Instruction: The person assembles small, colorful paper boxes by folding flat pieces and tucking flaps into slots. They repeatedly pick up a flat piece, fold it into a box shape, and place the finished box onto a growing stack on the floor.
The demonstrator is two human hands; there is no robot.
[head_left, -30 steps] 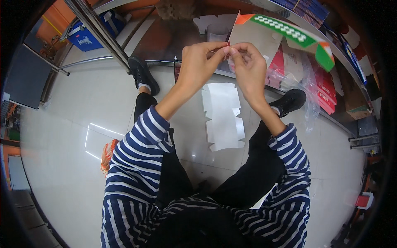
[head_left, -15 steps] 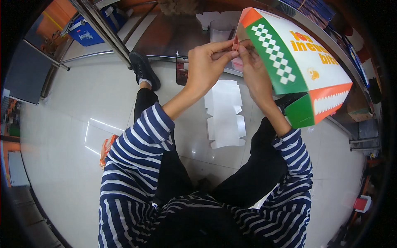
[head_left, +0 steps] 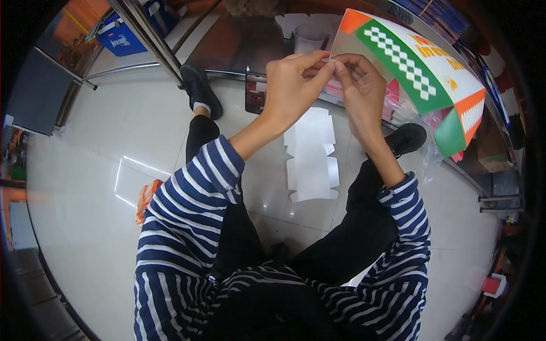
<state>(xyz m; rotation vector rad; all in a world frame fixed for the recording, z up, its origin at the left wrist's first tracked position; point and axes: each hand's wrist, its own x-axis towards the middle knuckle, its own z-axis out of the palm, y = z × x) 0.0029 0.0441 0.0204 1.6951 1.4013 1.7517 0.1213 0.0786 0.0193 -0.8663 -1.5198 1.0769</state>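
Observation:
A part-folded printed carton (head_left: 406, 68), with green, white and orange panels, hangs at upper right, tilted, its near-right flaps standing out. At the carton's left end my left hand (head_left: 293, 85) pinches the thin card edge between thumb and fingers. My right hand (head_left: 365, 85) pinches the same edge close beside it, fingertips almost meeting those of the left. The fingers hide the exact fold or tab they grip. Below them, a flat white carton blank (head_left: 311, 159) with notched sides lies on the floor between my legs.
On the low dark shelf stand a translucent cup (head_left: 310, 40) and a white cut card (head_left: 290, 24). A phone (head_left: 255, 94) leans by the shelf edge. Clear plastic wrap (head_left: 433, 150) hangs near my right shoe (head_left: 406, 139). A blue cooler box (head_left: 122, 37) sits upper left; an orange wrapper (head_left: 148, 199) lies left.
The carton has swung up and tilted away to the right, uncovering the plastic wrap and my right shoe. Both hands have shifted slightly right and still pinch its edge.

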